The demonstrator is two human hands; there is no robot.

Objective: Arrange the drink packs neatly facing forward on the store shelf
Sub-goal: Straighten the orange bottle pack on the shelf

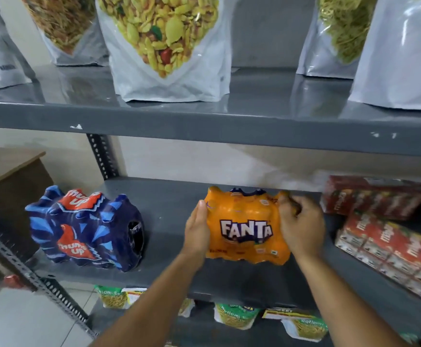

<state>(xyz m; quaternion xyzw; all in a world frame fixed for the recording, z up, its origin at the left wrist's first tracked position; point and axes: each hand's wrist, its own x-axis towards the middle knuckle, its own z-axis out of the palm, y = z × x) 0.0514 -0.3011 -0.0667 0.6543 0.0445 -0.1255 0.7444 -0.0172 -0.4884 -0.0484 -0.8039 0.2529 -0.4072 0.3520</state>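
Hands on either flank of the orange shrink-wrapped Fanta drink pack (247, 226) — that was the picture on the grey metal middle shelf (169, 214). The pack sat between the two hands near the shelf's front edge, its long axis running left to right, logo side turned out and up toward the camera, tilted a little so the left end looked higher. The left hand (197, 234) lay flat against the pack's left side, fingers together and pointing toward the back of the shelf, thumb on the front face. The right hand (301, 226) was curled round the upper right corner, fingers bunched into the wrap — blurred there, so how tightly it pinched could not be told. Both hands were equally near, each in contact with the pack.

Well apart to the left stood the dark blue Thums Up drink pack (84, 229), angled, its open end showing toward the Fanta. To the right, just beside the right hand, lay the red juice carton packs (389, 236), skewed. By my reckoning the move ahead called for squaring the Fanta to the shelf edge.
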